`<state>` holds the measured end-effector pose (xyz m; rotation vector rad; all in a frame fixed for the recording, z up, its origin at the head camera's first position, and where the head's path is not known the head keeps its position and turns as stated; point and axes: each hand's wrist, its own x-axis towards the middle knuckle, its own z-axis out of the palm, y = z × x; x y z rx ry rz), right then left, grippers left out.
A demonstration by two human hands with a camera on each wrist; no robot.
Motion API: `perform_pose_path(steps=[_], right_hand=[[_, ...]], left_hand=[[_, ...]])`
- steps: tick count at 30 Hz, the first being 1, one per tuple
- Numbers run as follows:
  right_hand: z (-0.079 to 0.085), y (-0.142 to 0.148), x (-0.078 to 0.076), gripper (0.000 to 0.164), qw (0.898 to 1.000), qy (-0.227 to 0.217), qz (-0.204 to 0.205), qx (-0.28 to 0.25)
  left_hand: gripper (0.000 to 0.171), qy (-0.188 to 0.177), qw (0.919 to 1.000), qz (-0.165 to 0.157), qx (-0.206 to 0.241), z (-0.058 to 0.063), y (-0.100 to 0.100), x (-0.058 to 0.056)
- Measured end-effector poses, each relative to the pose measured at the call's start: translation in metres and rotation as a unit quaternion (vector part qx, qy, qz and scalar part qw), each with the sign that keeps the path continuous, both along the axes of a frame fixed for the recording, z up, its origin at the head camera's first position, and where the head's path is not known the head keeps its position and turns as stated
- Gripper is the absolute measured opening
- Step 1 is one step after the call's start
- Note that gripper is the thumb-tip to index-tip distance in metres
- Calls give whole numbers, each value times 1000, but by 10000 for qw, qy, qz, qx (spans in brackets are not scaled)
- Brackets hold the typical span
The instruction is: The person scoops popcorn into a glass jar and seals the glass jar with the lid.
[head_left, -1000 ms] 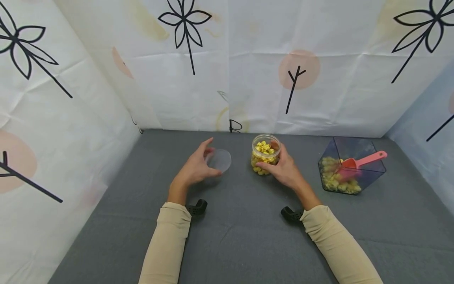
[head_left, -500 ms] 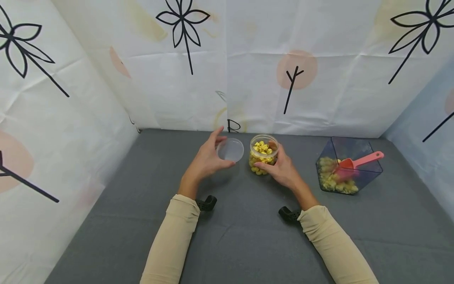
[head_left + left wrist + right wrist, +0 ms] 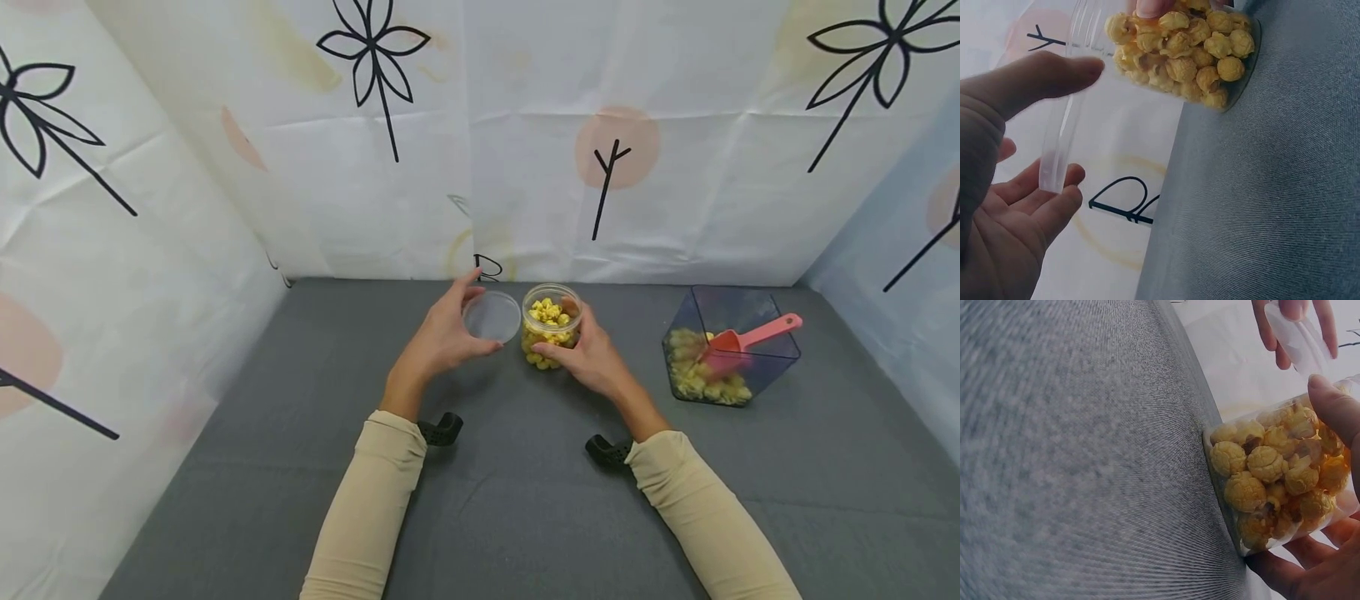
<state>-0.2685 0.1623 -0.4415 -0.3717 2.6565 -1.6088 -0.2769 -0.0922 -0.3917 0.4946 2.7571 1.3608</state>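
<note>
A clear jar (image 3: 551, 327) of yellow popcorn (image 3: 1266, 464) stands uncapped on the grey cloth. My right hand (image 3: 596, 354) grips it from the right, thumb in front and fingers round the far side. Just left of the jar, my left hand (image 3: 442, 333) holds a round translucent lid (image 3: 492, 317) by its edge, between thumb and fingers. In the left wrist view the lid (image 3: 1060, 137) stands on edge, beside the jar's mouth and apart from its rim. The right wrist view shows the jar's base resting on the cloth.
To the right stands a clear bluish bin (image 3: 772, 367) with popcorn in it. A pink scoop (image 3: 738, 343) leans inside, handle over the rim. A white patterned sheet (image 3: 540, 200) rises behind the table, with more sheets at both sides.
My left hand has carried the lid rightward and slightly up, close to the jar. My right hand keeps its hold on the jar. The whole head view has shifted slightly left.
</note>
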Motion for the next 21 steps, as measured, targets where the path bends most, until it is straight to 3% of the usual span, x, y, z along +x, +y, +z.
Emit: perform_pose_path(steps=[21], right_hand=[[-2,2,0,91,10000,0,48,-26]], left_hand=[[106,554,9957,-209,714,4,1,-1]])
